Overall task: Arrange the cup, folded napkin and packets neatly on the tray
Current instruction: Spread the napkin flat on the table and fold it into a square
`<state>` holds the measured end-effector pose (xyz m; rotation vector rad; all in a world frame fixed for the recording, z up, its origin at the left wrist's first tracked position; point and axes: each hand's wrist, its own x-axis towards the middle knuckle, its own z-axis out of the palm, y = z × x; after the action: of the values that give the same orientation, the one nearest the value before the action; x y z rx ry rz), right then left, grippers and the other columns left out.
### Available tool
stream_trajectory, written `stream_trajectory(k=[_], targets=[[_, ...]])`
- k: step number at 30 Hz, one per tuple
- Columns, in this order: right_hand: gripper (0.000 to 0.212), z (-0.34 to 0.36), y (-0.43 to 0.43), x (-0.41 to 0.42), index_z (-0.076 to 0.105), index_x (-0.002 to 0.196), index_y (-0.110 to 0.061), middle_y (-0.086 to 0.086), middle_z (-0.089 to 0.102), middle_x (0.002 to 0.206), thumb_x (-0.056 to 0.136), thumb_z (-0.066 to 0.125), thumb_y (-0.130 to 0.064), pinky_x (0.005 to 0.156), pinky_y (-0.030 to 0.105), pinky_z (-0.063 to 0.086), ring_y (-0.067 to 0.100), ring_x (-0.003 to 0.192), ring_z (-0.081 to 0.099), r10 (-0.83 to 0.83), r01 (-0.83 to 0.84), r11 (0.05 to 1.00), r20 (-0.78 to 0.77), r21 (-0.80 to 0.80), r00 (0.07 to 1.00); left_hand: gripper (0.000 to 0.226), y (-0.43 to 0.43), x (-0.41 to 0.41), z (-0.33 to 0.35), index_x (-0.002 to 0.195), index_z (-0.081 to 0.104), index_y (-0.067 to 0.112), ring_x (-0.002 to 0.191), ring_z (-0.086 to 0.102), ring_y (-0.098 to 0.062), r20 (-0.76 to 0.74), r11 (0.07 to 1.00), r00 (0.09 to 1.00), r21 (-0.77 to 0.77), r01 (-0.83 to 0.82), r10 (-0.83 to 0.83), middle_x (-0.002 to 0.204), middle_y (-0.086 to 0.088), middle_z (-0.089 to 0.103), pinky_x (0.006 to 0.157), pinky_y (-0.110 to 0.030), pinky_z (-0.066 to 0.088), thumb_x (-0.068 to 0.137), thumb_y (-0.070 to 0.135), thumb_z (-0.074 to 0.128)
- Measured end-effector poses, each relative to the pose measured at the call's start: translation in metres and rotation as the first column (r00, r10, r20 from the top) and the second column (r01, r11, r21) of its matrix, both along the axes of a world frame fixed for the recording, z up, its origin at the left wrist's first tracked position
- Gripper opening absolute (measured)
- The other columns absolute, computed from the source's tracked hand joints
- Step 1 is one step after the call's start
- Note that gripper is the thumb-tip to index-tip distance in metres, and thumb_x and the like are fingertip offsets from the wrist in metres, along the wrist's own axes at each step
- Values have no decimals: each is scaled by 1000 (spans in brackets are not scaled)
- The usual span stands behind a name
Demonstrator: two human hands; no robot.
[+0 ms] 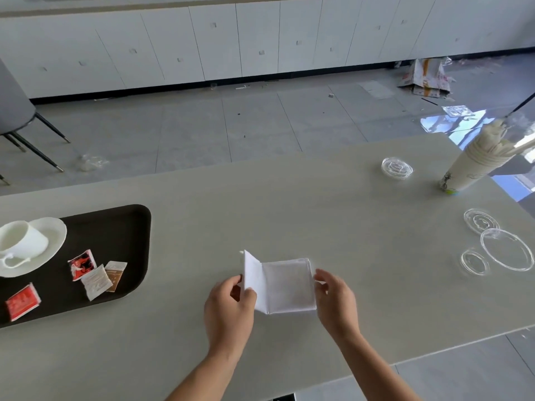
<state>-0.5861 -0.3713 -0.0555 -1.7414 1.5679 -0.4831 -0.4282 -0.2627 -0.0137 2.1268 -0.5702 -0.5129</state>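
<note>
Halfway through a fold on the tabletop [289,198], well to the right of the tray [121,227]: pinching the upright left flap of the napkin [285,285] between thumb and fingers of the left hand [228,308], and apparently nipping the right edge with the curled fingers of the right hand [335,299], exact contact hard to make out. Likely to land askew if pressed down without squaring the edges. Likely to spring open on the carry across if gripped by one thin layer only. Easy to nudge the packets out of place when setting down, given little bare room beside them. On the tray already: cup [21,241] tipped on its saucer [55,235] at the far left, red packet [22,301] near the front, red-and-black packet [82,264], white packet [96,282] overlapping brown packet [115,274], all loosely scattered, not yet lined up. Nothing discernible inside the cup.
</note>
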Motion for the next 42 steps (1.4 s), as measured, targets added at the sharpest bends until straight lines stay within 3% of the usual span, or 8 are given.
stream_trajectory(k=[5,9,12,20,28,34,38,42], targets=[[17,-6,-9,0,64,73,-16,2,58,61,86,55,-10,53,30,39,12,54,44,36,-36,999,40,2,999,23,-24,-26,3,96,74,19,72,62,-16,151,995,986,-50,86,-78,78,5,64,68,-32,50,74,13,70],[17,-7,-17,0,60,85,-1,20,65,76,84,47,-11,58,37,45,42,68,58,-54,5,983,263,184,963,14,-42,-44,-3,86,73,19,69,59,-20,278,972,935,-14,233,-220,74,4,60,64,-35,51,75,11,73],[18,-9,-20,-3,67,86,-4,20,70,83,94,54,-13,67,48,55,44,81,65,-140,32,958,364,286,921,8,-52,-53,-13,78,69,16,68,58,-25,352,952,886,67,297,-301,72,0,59,56,-37,50,75,13,76],[48,-5,-31,4,55,69,-2,1,50,55,93,57,-43,53,31,30,14,52,41,-42,-9,963,182,269,982,15,-63,-64,-40,79,72,15,65,61,-27,453,901,787,98,423,-419,71,-2,63,53,-34,51,69,12,84],[24,-13,-36,2,74,73,-14,5,68,61,78,51,-8,58,29,41,18,56,53,-56,-16,946,213,324,975,10,-53,-69,-58,81,71,17,67,58,-22,523,885,754,-1,466,-397,75,2,63,64,-29,45,84,27,73],[18,-10,-41,4,49,64,0,6,41,56,68,49,-17,59,35,30,19,59,35,-56,-26,940,230,339,972,7,-55,-68,-69,85,70,20,71,61,-20,515,843,718,16,538,-468,79,3,62,70,-23,43,85,26,69],[26,-9,-40,2,55,70,1,5,43,57,73,55,-25,57,31,31,17,56,38,-6,-52,955,193,294,981,17,-49,-66,-73,97,71,18,93,63,-17,522,772,659,-1,635,-541,91,3,67,91,-31,49,87,27,61],[14,-9,-39,0,69,75,-14,-6,61,62,83,62,-23,54,29,41,14,53,49,113,-127,970,78,205,991,44,-35,-53,-75,127,60,19,132,46,-12,520,633,471,188,751,-713,125,7,62,117,-55,21,84,26,55]])
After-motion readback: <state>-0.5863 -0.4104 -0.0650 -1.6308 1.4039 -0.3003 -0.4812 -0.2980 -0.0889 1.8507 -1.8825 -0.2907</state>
